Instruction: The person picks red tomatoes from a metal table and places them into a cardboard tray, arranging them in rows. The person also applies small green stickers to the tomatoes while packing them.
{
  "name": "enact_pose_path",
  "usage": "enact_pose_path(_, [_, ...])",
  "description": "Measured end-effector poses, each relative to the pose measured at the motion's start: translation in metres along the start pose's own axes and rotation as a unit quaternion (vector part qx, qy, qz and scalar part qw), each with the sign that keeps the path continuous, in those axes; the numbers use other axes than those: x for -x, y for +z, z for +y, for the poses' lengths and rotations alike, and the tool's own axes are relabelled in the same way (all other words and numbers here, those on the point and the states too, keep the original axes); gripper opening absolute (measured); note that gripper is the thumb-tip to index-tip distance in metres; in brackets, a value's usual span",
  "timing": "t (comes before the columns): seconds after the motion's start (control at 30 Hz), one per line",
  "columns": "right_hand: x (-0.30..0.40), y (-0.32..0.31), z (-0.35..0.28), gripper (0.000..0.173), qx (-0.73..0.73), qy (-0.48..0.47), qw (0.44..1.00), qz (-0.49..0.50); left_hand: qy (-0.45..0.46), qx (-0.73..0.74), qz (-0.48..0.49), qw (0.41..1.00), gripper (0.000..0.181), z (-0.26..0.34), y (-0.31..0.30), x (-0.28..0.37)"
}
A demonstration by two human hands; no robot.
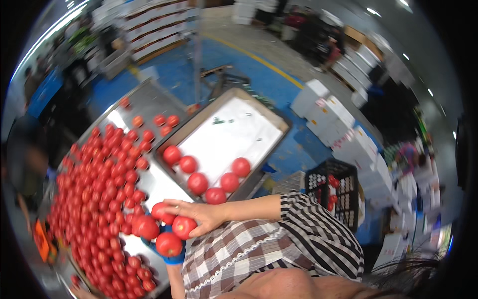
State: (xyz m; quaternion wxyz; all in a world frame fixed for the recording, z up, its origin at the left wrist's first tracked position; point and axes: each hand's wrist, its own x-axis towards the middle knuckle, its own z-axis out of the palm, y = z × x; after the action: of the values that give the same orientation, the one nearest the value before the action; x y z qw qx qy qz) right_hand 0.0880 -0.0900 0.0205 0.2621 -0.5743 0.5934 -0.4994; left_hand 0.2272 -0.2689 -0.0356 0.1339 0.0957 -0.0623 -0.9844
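Note:
My left hand [172,259], in a blue glove, lies palm up beneath a cluster of large red tomatoes [169,244]; most of it is hidden by them. My right hand [203,216] is bare and reaches across from the striped sleeve. Its fingers lie over one tomato [163,212] and its thumb rests against another tomato [184,227] of the same cluster. Just beyond my right forearm is a shallow box [239,123] with a white liner. Several tomatoes [197,183] sit along its near end and corners.
A metal table [170,183] carries a large heap of tomatoes [101,179] on the left. A black plastic crate [332,190] with a few tomatoes stands to the right. Stacked white boxes [330,116] line the right side. A blurred person [26,157] is at far left.

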Motion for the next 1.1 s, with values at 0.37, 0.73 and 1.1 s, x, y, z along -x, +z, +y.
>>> enact_pose_path(0.37, [-0.016,0.037,0.029,0.106,-0.148,0.097,0.984,-0.028,0.077,0.118,-0.023,0.990,0.087,0.005,-0.027,0.035])
enact_pose_path(0.73, [-0.055,0.046,0.058,0.063,-0.211,0.282,0.935,-0.043,0.191,0.043,0.038,0.980,0.097,0.056,-0.054,0.059])
enact_pose_path(1.1, [-0.033,0.032,0.034,0.047,-0.081,0.316,0.926,-0.190,0.304,0.043,0.057,0.950,0.096,0.088,-0.091,0.077])
